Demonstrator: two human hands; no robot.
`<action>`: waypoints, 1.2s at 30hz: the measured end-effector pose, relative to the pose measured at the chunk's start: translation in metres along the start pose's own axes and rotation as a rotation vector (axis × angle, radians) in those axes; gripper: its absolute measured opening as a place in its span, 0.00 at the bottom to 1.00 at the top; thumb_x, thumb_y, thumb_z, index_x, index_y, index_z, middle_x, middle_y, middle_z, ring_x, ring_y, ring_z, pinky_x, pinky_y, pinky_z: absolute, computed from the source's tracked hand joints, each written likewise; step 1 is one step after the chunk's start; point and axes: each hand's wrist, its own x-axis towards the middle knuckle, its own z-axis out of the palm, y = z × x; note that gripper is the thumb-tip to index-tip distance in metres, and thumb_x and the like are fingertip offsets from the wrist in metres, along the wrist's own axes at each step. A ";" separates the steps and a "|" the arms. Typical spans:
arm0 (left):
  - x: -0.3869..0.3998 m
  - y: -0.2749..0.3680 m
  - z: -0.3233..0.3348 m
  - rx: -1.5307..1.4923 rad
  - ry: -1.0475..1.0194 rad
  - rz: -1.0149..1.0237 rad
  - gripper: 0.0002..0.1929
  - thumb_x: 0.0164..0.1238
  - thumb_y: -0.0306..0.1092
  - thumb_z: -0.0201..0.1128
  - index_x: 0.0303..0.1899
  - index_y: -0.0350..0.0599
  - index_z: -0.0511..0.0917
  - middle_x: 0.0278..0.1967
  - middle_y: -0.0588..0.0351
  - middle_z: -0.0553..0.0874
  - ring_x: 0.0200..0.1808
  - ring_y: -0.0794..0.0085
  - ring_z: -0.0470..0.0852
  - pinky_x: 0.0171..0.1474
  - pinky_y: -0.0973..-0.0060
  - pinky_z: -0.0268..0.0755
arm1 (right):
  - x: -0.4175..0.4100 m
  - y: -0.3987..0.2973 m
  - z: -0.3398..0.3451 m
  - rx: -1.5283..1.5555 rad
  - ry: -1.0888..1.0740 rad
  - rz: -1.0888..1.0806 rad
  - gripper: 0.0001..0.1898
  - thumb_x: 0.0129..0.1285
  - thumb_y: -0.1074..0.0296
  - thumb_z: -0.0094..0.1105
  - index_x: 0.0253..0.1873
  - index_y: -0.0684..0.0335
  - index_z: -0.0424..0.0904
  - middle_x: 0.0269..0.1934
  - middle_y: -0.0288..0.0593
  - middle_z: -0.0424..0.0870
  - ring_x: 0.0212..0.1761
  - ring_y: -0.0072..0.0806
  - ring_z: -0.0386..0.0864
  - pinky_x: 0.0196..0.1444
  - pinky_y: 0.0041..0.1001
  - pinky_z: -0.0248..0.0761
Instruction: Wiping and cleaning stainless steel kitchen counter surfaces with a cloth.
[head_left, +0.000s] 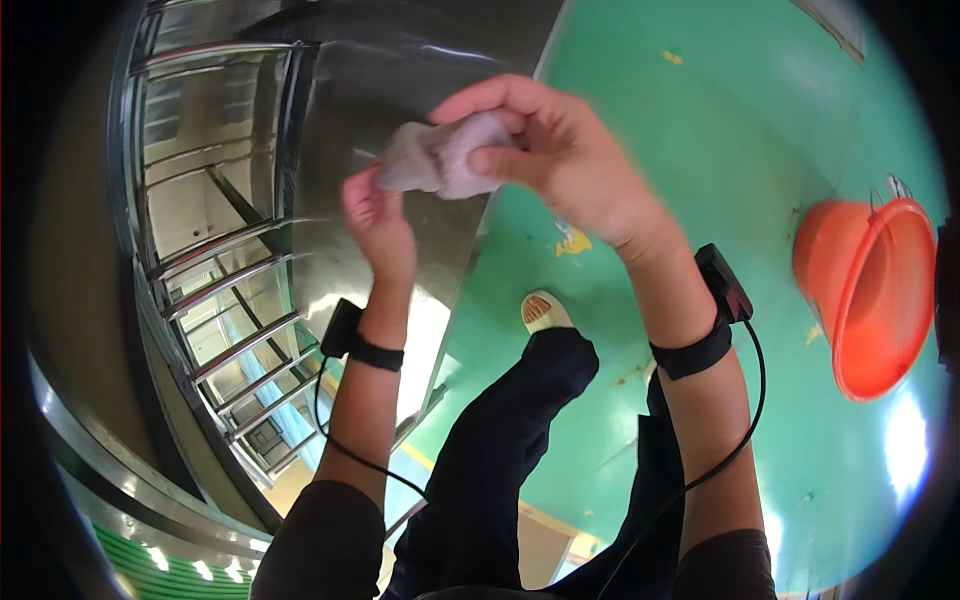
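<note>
A crumpled, greyish-pink cloth is stretched between my two hands, in front of a stainless steel surface. My right hand grips its right end, thumb in front and fingers curled behind. At the other end, my left hand pinches the cloth, with part of its fingers hidden behind it. A black strap with a small box circles my left forearm, and a similar strapped box sits on the right. A cable runs from each box.
To the left is a window-like opening with metal bars. An orange bucket with its mouth tilted towards me is at the right, on a glossy green floor. My slippered foot shows below my hands.
</note>
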 end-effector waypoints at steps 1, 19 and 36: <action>0.006 0.005 -0.017 0.030 0.062 0.023 0.10 0.66 0.21 0.57 0.47 0.39 0.71 0.44 0.56 0.79 0.47 0.76 0.76 0.53 0.77 0.69 | 0.008 0.007 0.010 0.034 -0.085 -0.019 0.14 0.59 0.83 0.55 0.51 0.65 0.76 0.40 0.38 0.82 0.43 0.22 0.78 0.49 0.22 0.71; -0.031 -0.149 -0.088 0.632 -0.029 0.046 0.21 0.66 0.36 0.60 0.60 0.58 0.74 0.63 0.54 0.73 0.68 0.57 0.65 0.68 0.59 0.57 | 0.111 0.154 -0.044 -1.399 -0.279 -0.446 0.11 0.55 0.76 0.59 0.44 0.61 0.81 0.46 0.46 0.80 0.51 0.44 0.76 0.53 0.36 0.70; -0.241 -0.159 -0.197 1.358 0.156 -0.467 0.23 0.67 0.49 0.55 0.58 0.49 0.74 0.67 0.58 0.67 0.69 0.56 0.61 0.67 0.54 0.54 | 0.095 0.216 -0.059 -1.412 -0.197 -0.533 0.10 0.53 0.78 0.61 0.40 0.56 0.81 0.47 0.39 0.82 0.51 0.42 0.75 0.53 0.37 0.70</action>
